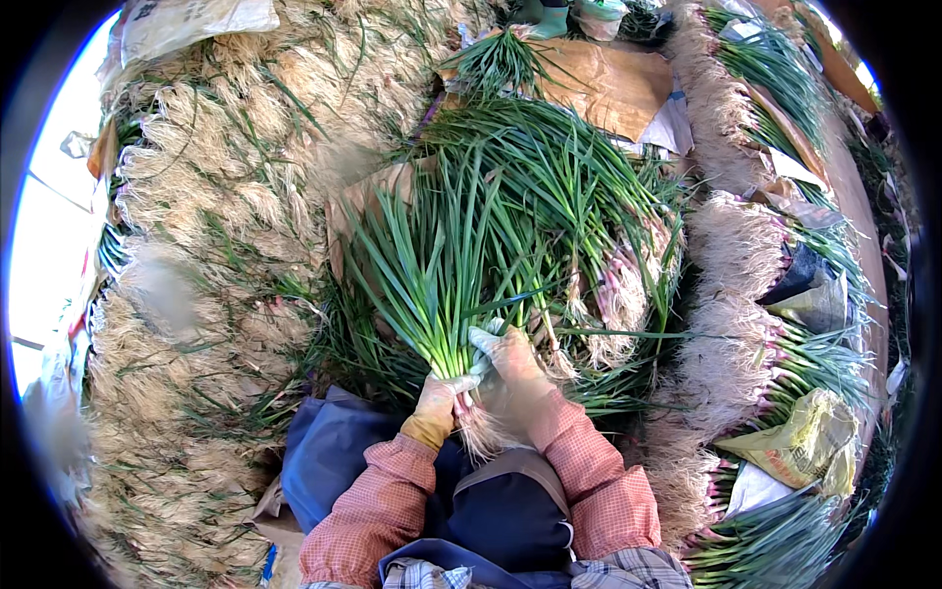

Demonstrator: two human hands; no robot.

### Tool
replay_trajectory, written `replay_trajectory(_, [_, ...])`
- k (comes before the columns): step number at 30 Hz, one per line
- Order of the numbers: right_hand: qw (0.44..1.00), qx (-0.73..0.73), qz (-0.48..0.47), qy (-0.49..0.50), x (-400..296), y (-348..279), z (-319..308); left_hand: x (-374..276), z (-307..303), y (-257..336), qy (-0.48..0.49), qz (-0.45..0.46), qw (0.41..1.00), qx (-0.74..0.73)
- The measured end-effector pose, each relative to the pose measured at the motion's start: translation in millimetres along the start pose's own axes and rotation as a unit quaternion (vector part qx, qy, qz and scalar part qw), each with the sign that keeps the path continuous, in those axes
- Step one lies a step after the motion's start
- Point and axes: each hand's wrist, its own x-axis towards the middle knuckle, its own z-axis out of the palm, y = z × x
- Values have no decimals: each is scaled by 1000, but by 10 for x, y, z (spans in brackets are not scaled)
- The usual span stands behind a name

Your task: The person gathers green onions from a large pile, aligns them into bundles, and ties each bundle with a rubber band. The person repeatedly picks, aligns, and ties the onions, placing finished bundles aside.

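My gloved left hand (436, 403) is closed around the lower stems of a bunch of scallions (440, 335). The green leaves fan upward, and pale stringy roots hang below the fist. My gloved right hand (511, 355) is at the right side of this bunch, its fingertips against the stems. Whether those fingers grip a stalk is hard to see. Just beyond my hands lies a big loose heap of scallions (552, 169), its reddish-white bases and roots turned to the right.
Scallions with matted roots (243, 184) cover the left side. Along the right runs a row of bundled scallions (736, 346), with a yellowish woven sack (809, 442) among them. Brown sheeting (607, 85) lies at the back, near a green boot (550, 22). Blue cloth (331, 442) covers my lap.
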Motion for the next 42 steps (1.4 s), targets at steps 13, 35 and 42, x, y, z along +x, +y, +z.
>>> replay_trajectory(13, [941,297,-157,32,-551,-364,-613,-219,41,164,-27,-8,963,-267])
replay_trajectory(35, [996,-59,-58,-32,-821,-398,-847,-344,7,377,-13,82,969,-234])
replay_trajectory(42, [841,-520,-46,141,-541,-486,-1088,-318,180,599,-130,76,963,-224])
